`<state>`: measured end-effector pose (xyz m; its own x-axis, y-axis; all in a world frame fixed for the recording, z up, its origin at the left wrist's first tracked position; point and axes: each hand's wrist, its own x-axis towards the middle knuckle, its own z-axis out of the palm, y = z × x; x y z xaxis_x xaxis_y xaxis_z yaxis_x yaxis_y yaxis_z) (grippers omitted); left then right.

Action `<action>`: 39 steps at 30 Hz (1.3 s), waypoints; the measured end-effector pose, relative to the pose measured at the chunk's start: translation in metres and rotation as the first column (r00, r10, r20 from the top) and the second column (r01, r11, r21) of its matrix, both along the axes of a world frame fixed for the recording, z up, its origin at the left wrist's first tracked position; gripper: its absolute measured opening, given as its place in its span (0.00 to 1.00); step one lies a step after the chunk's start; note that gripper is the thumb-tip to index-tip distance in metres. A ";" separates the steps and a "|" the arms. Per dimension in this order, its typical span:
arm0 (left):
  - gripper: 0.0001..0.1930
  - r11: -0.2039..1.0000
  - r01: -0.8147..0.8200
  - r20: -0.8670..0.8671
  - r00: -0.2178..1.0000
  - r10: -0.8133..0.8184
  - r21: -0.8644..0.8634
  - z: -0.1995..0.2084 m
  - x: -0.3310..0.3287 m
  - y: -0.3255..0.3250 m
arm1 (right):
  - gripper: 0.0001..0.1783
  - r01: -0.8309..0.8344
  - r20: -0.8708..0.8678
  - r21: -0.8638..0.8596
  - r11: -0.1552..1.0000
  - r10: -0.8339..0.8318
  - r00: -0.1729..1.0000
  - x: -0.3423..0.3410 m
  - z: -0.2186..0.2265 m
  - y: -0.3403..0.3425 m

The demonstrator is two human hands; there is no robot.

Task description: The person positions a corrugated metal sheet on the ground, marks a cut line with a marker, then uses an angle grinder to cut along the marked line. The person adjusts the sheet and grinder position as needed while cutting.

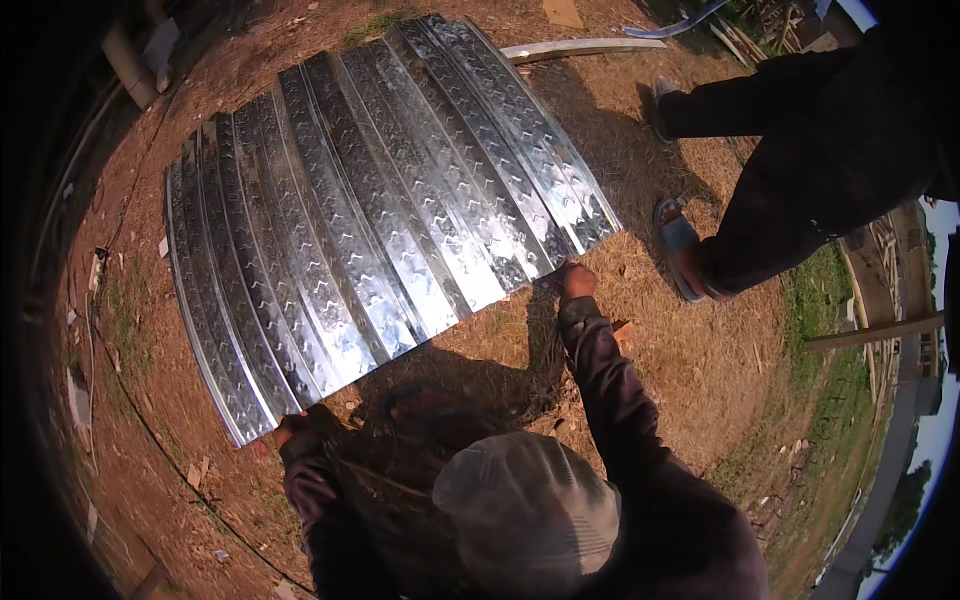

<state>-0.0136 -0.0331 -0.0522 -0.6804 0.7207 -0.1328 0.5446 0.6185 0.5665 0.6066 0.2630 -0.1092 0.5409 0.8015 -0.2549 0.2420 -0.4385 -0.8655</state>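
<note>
A shiny corrugated metal roofing sheet (370, 210) with raised ribs and small embossed zigzag marks spreads out ahead of me, tilted across the view. At its near left corner my left hand (292, 428) is closed on the edge, with the fingers partly hidden. My right hand (578, 282) grips the same near edge farther right, close to the right corner. Both arms wear dark, long sleeves. The sheet casts a shadow on the ground between my arms, so its near edge seems raised.
Another person in dark trousers (780, 200) and sandals (679, 245) stands right of the sheet. A grey cap (530, 510) fills the lower middle. A pale strip (585, 48) lies behind the sheet. Timber (880, 332) stands at far right, a post (130, 68) at upper left. Dry straw covers brown ground.
</note>
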 end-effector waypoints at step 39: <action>0.16 0.989 -0.056 -0.049 0.998 0.050 -0.136 0.029 0.029 0.009 | 0.14 -0.138 0.766 -0.472 0.871 0.482 0.425 -0.010 0.039 0.000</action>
